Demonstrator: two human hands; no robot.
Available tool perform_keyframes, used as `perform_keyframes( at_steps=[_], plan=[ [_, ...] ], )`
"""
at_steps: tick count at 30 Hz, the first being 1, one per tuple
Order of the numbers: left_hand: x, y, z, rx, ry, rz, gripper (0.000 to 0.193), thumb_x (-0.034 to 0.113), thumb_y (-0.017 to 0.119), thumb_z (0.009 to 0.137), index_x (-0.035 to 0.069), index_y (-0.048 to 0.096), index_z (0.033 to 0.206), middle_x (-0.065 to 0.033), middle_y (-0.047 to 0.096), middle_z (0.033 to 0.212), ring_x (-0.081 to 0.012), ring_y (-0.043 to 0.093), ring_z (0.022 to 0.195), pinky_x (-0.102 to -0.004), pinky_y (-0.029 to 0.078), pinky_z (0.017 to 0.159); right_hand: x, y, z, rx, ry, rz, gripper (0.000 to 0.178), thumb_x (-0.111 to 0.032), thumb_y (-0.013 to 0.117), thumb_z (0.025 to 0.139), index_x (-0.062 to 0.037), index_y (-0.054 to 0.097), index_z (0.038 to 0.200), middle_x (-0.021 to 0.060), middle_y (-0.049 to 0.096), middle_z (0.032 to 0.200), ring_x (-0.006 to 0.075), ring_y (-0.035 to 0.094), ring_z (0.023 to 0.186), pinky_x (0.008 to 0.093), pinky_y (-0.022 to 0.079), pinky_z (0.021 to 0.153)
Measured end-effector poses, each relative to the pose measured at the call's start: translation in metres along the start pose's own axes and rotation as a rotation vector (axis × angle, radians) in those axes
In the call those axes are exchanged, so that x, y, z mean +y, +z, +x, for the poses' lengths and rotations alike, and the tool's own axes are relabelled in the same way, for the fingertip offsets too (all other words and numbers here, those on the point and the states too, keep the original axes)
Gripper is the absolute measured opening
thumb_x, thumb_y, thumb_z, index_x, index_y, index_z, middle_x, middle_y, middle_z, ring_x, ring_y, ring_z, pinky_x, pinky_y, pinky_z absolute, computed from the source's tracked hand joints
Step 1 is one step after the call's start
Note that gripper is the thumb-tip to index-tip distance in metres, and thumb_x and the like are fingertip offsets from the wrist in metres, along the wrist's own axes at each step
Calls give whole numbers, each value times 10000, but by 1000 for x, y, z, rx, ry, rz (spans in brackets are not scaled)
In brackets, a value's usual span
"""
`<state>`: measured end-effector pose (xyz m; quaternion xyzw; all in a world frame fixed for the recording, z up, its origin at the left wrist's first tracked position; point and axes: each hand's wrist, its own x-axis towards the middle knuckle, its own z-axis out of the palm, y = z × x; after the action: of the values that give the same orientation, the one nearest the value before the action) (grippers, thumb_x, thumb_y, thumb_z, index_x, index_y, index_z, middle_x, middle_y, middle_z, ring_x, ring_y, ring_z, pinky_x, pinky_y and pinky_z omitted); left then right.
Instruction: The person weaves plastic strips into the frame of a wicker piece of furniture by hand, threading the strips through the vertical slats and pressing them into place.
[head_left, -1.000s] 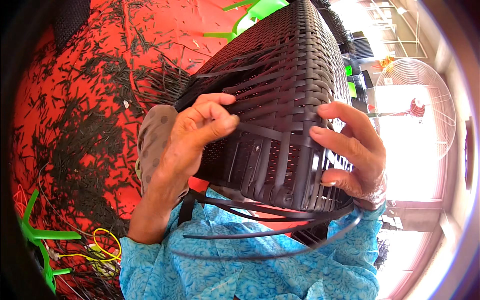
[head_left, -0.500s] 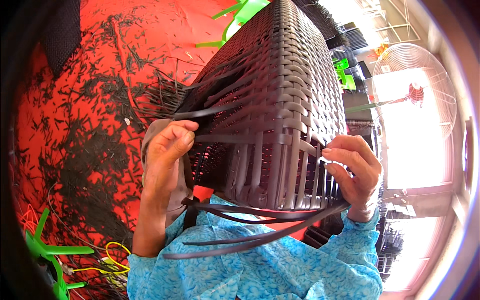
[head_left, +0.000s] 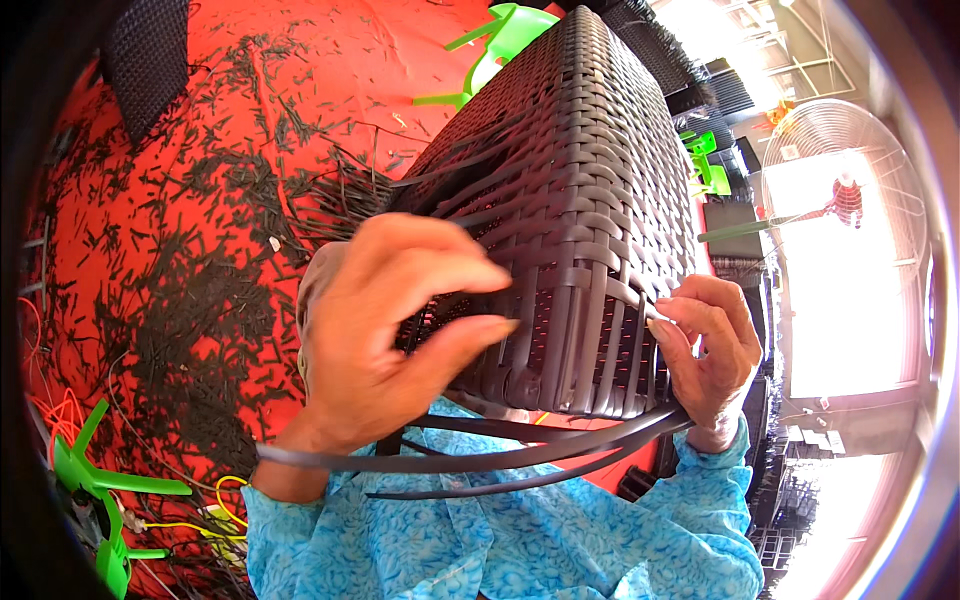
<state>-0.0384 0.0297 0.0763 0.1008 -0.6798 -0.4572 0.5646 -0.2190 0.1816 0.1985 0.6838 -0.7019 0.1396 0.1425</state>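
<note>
Two bare hands on a dark woven piece: left hand (head_left: 385,320) blurred, thumb and fingers spread in a wide C just in front of the near left side, can't tell if anything is between them; right hand (head_left: 712,345) has thumb and fingertips nearly together at the right side, too small to tell if a strand is gripped. Woven piece (head_left: 625,190) is boxy, tilted, in front of the person's lap, tight weave on the far part, bare uprights at the near end. Loose flat strips (head_left: 500,459) run from near the right wrist leftward across a blue patterned shirt (head_left: 420,545). Floor is a red sheet (head_left: 350,45), heavily littered on the left with short black scraps (head_left: 205,350). Green plastic chair (head_left: 515,38) beyond the piece, green legs (head_left: 130,485) lower left, yellow cord (head_left: 180,526) beside them. Another dark woven panel (head_left: 150,60) upper left. Right side of room: caged fan (head_left: 848,203), dark woven stock (head_left: 650,45), glaring bright openings (head_left: 840,330).
</note>
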Motion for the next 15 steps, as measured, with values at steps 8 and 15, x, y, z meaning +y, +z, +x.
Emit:
perform_keyframes(
  at_steps=[8, 15],
  plan=[
    [-14, 19, 10, -141, -36, -150, 214, 1, 691, 731, -12, 627, 934, -117, 614, 969, -184, 603, 828, -263, 462, 713, 3, 2, -4, -13, 131, 142, 172, 10, 722, 701, -37, 649, 850, 73, 602, 866, 108, 528, 672, 221, 406, 498],
    [-36, 21, -26, 174, -205, -314, 261, -38, 673, 738, 26, 629, 988, -85, 609, 982, -137, 560, 845, -241, 448, 692, 9, 9, -15, 12, 197, 262, 157, 19, 703, 711, -15, 641, 851, 76, 593, 880, 65, 455, 571, 200, 367, 505]
  ],
)
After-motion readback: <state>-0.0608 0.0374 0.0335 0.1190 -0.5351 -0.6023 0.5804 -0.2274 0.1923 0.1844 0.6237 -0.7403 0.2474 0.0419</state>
